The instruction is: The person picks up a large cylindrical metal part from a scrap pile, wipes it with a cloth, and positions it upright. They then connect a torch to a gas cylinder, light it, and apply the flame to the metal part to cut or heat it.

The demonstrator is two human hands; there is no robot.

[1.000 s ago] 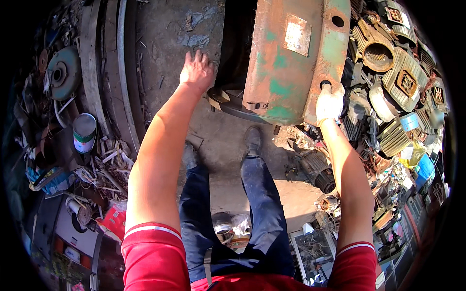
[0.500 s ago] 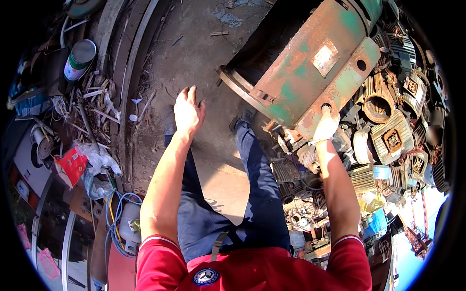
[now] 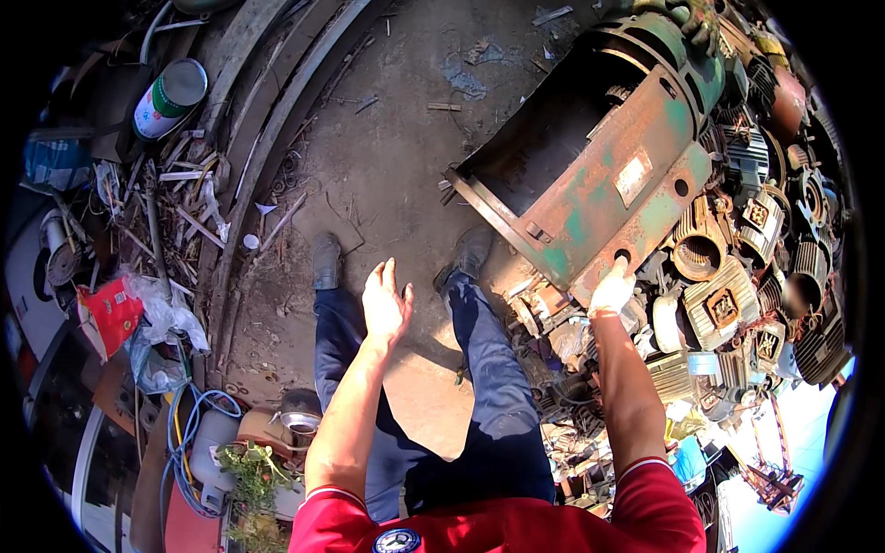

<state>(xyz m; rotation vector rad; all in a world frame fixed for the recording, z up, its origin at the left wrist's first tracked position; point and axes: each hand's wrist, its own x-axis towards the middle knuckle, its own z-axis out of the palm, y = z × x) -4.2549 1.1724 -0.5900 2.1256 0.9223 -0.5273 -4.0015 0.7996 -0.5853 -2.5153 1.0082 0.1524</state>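
A rusty, green-patched steel housing [image 3: 604, 170], open along one side with a dark hollow, lies tilted at the upper right. My right hand [image 3: 612, 288], in a pale glove, grips its near end at a hole in the side flange. My left hand [image 3: 387, 302] is bare and open, held apart from the housing with nothing in it, over the floor between my legs. At the housing's far end, at the top edge, is what looks like another person's dark gloved hand [image 3: 702, 28].
Scrap motor casings [image 3: 724, 304] are heaped along the right. Curved long boards [image 3: 263, 138], a paint can [image 3: 169, 97], wood scraps and plastic bags [image 3: 166, 313] line the left. Hoses [image 3: 189, 433] and a plant [image 3: 258, 488] are at the lower left. My shoes [image 3: 327, 261] stand on the dirty floor [image 3: 406, 111].
The housing has swung toward the upper right and tilted, my right hand still on it. My left hand has come away from beside it and down toward me. The far gloved hand has come into view.
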